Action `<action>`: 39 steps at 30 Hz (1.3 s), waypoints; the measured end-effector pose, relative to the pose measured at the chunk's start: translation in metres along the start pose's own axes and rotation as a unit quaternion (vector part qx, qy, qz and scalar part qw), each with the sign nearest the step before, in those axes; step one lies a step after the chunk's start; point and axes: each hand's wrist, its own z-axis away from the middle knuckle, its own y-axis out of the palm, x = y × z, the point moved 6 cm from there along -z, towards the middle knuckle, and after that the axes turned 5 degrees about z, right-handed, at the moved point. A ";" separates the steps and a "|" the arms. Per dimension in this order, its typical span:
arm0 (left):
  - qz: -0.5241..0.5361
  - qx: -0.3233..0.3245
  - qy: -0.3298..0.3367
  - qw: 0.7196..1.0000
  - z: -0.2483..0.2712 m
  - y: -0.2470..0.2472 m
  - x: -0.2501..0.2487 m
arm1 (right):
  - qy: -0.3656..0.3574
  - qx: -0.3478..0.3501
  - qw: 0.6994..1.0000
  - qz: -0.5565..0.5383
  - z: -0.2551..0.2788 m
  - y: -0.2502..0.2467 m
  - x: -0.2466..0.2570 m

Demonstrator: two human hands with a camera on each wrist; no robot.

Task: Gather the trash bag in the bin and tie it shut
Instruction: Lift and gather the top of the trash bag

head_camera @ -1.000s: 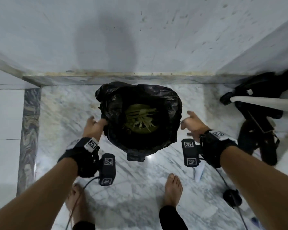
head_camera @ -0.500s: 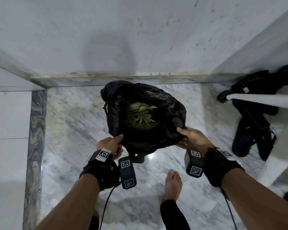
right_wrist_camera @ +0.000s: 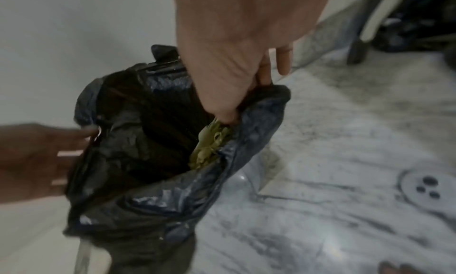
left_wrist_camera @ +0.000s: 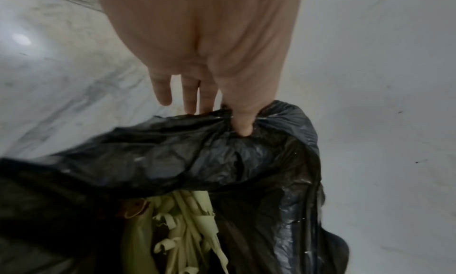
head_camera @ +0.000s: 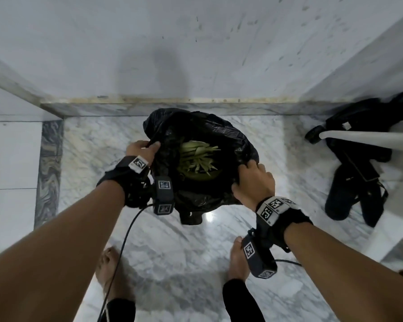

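Your left hand (head_camera: 142, 150) pinches the left rim of the black trash bag (head_camera: 221, 133), thumb pressed into the plastic and the other fingers lying behind it, so that side lifts free of the bin. The bag sits by the wall on the marble floor (head_camera: 91, 145), its mouth gaping over green leaf scraps (head_camera: 197, 160). Your right hand (head_camera: 254, 184) curls round the opposite rim, seemingly ready to draw both edges together.
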 end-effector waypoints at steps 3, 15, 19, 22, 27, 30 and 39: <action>-0.004 -0.015 0.026 1.000 0.001 -0.012 -0.008 | 0.058 -0.056 0.990 -0.119 0.003 -0.016 -0.006; 0.180 -0.033 0.052 0.982 0.054 -0.073 -0.061 | 0.162 -0.069 0.787 -0.592 0.001 -0.116 -0.057; 0.196 -0.011 0.043 0.980 0.061 -0.083 -0.062 | 0.171 -0.048 0.777 -0.603 0.012 -0.114 -0.051; 0.223 0.045 0.013 0.974 0.074 -0.073 -0.061 | 0.143 -0.051 0.778 -0.609 0.015 -0.116 -0.043; 0.227 0.141 0.023 0.963 0.091 -0.041 -0.068 | 0.026 -0.028 0.813 -0.581 0.014 -0.123 0.002; 0.216 0.187 0.029 0.958 0.096 -0.012 -0.068 | -0.045 -0.022 0.859 -0.509 0.010 -0.117 0.029; 0.188 0.199 0.014 0.962 0.095 0.031 -0.072 | -0.098 -0.020 0.920 -0.378 0.003 -0.096 0.060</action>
